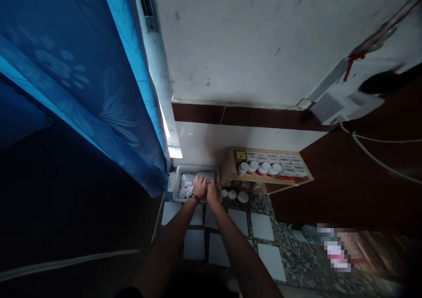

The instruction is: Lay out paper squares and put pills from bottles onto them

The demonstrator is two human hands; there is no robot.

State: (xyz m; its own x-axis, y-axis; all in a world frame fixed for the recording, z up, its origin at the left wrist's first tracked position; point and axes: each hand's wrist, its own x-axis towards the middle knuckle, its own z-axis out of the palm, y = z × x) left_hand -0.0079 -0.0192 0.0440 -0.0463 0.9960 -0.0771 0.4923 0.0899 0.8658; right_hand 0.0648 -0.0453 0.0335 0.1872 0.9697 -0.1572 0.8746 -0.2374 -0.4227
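Note:
My left hand and my right hand reach forward side by side into a white plastic tray. Both rest at the near edge of a flat grey rectangular object, partly hiding it. At this size I cannot tell whether they grip it. To the left of my hands lie crumpled white items inside the tray. A dark wristband or watch circles my left wrist.
A blue curtain fills the left side. A wooden shelf holds labelled boxes and white lidded containers. Round white lids lie right of the tray. White sheets cover a speckled stone surface. White cable runs along the right.

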